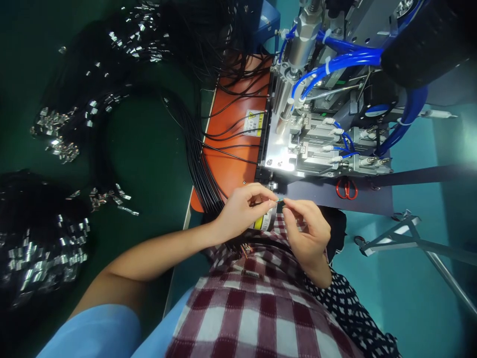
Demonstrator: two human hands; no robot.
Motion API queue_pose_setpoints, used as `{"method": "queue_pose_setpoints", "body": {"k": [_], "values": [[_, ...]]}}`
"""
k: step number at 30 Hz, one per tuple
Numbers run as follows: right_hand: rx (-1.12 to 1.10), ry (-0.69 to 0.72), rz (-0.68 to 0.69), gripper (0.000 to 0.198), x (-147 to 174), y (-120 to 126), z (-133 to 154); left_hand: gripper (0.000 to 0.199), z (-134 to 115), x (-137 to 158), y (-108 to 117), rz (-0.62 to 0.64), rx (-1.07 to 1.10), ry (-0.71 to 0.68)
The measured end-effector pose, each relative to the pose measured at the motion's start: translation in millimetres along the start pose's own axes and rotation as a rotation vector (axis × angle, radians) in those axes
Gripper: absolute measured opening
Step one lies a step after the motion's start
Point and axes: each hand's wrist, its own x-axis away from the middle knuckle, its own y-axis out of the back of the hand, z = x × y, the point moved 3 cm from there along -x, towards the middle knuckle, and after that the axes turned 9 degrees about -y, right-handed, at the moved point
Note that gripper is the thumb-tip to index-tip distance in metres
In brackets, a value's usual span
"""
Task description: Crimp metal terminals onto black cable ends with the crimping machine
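In front of the machine's edge, my left hand is closed in a pinch, thumb against fingertips. Just to its right my right hand also pinches, thumb and forefinger curled close. Thin wires with a greenish tint span the small gap between the fingertips; their exact ends are too small to make out. A bundle of black cables passes beside my left hand. Bare, copper-coloured wire ends lie on the checked apron below the hands.
A metal machine with blue air hoses rises ahead. Several black cables cross its orange surface. Red-handled scissors lie to the right. Heaps of black cables with shiny metal connectors cover the dark green table at left.
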Motion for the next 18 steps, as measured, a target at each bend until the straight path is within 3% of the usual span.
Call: {"method": "queue_pose_setpoints", "body": {"k": [9,18], "values": [[-0.065,-0.106,0.016,0.005,-7.8,-2.8,1.0,0.010,0.5,1.6,-1.0,0.028,-0.091,-0.032],[-0.074,-0.197,0.030,0.003,-6.8,-1.5,-3.7,0.009,-0.6,2.5,-0.3,0.020,-0.076,-0.053]]}}
